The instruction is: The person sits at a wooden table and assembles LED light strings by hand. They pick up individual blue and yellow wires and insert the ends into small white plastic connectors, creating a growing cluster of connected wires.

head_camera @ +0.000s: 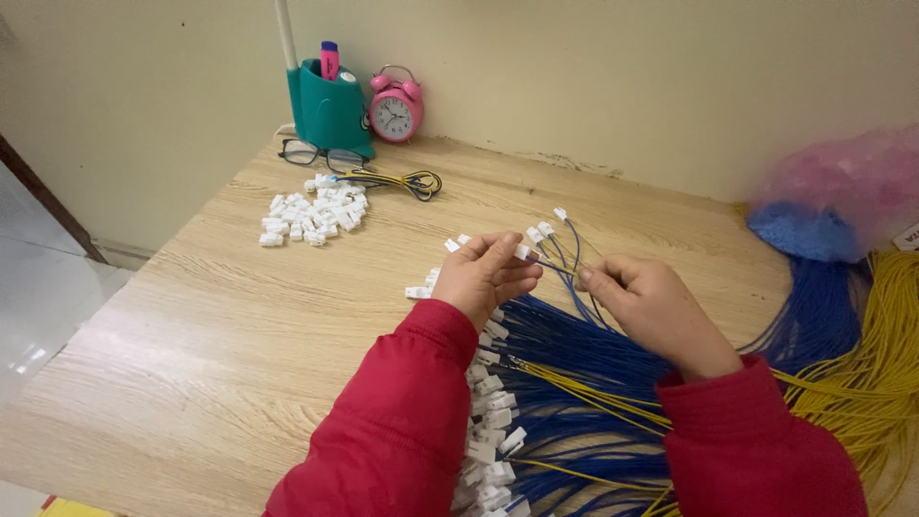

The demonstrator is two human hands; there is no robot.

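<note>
A person in red sleeves works at a light wooden table (191, 325), seen from above. The left hand (483, 273) pinches a small white plastic connector (523, 252) between thumb and fingertips. The right hand (651, 306), just beside it, grips thin blue wires (574, 278) with thumb and forefinger closed on them; the wires run to the connector and to two more white connectors standing just above the hands. Below the hands lies a thick bundle of blue and yellow wires (593, 383) tipped with white connectors. Farther back on the table sits a pile of loose white connectors (311, 220), a pair of glasses (311, 153), a teal pen holder (330, 110) and a pink alarm clock (395, 107)
</note>
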